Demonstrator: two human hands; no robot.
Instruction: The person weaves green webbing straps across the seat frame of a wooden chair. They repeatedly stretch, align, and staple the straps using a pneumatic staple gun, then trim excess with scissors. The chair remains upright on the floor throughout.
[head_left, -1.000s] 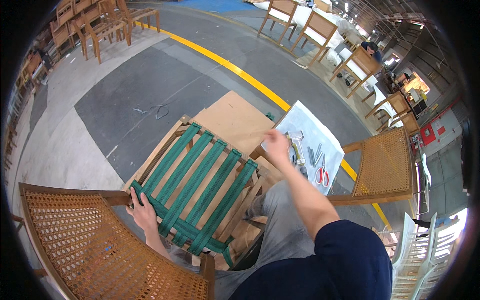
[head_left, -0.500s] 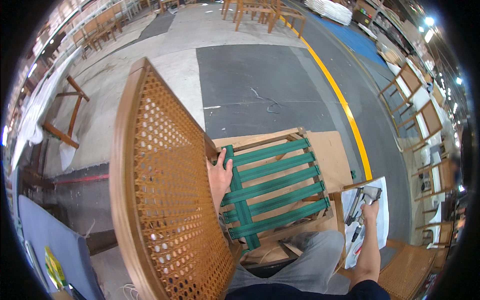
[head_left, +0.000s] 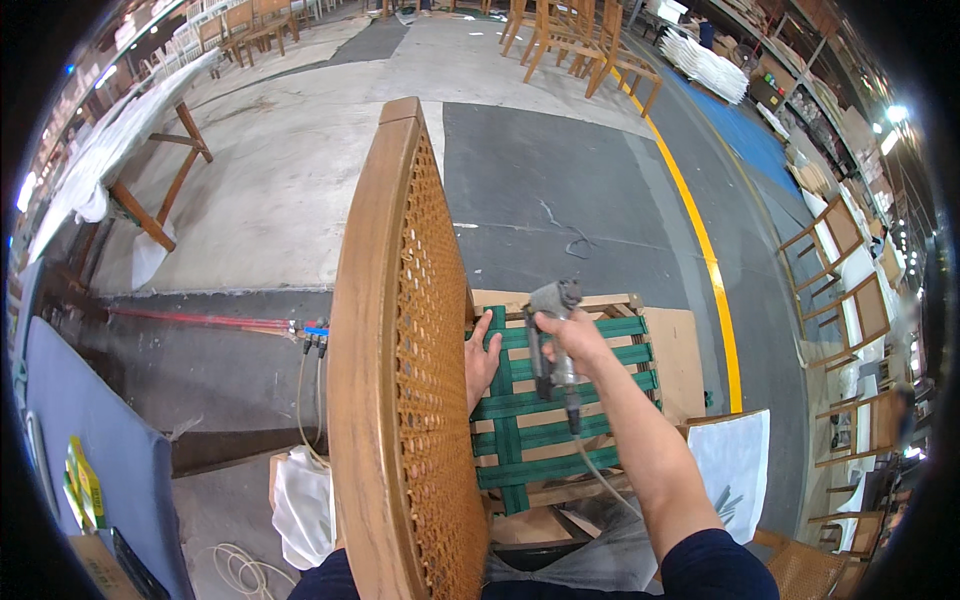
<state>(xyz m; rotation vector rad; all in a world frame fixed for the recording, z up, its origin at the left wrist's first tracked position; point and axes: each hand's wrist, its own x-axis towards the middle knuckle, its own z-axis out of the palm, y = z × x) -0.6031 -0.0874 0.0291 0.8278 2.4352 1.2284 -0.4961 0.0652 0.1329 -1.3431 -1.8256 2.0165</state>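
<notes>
A wooden chair with a woven cane back (head_left: pixel 430 330) stands in front of me, its back panel upright on the left. Green elastic webbing straps (head_left: pixel 540 401) cross its seat frame, with one lengthwise strap (head_left: pixel 507 435) woven through them on the left. Fingers stretched out, my left hand (head_left: pixel 482 366) rests by the far end of that strap, partly hidden behind the cane back. My right hand (head_left: pixel 568 340) grips an air staple gun (head_left: pixel 553 300) by its handle above the seat's far part. A hose (head_left: pixel 595 465) runs from the gun's handle down toward me.
Cardboard (head_left: pixel 675 350) lies under the chair. To the right is a white-covered surface (head_left: pixel 735 455) with green scraps. Left are a blue-grey padded panel (head_left: pixel 90 450), red air line (head_left: pixel 210 318) and coiled hose (head_left: pixel 240 568). More wooden chairs (head_left: pixel 575 40) stand far ahead.
My right hand has lifted the staple gun from the white-covered surface and brought it left over the seat. My left hand stays by the strap's far end. The view has turned left.
</notes>
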